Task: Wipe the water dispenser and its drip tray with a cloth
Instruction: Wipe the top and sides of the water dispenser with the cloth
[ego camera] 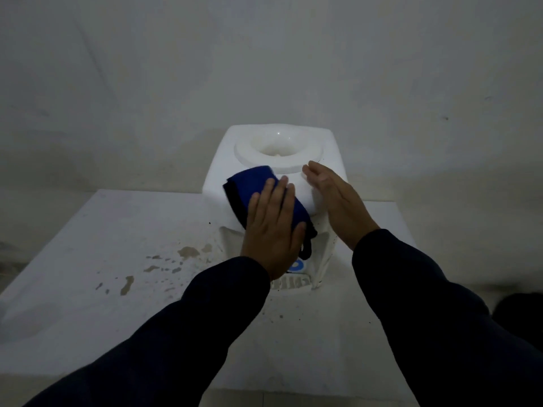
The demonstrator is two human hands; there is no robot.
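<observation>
We're on the wiping-the-body step here, working the front top edge of the water dispenser, which sits centre frame on a white worktop against the wall. Our left hand is spread flat, pressing a folded blue cloth down onto the dispenser's rounded front shoulder, palm on top rather than pinching it. Our right hand is open with fingers together, laid against the right side of the casing; looks like it's just steadying the thing, holding nothing.

Next move, we reckon: drag the cloth across the top and around the bottle collar, then go down the front to the drip tray, which peeks out below our left wrist and probably hasn't been touched yet.

The dispenser itself is glossy white plastic, no bottle fitted. Brownish splashes dot the worktop left of it.
</observation>
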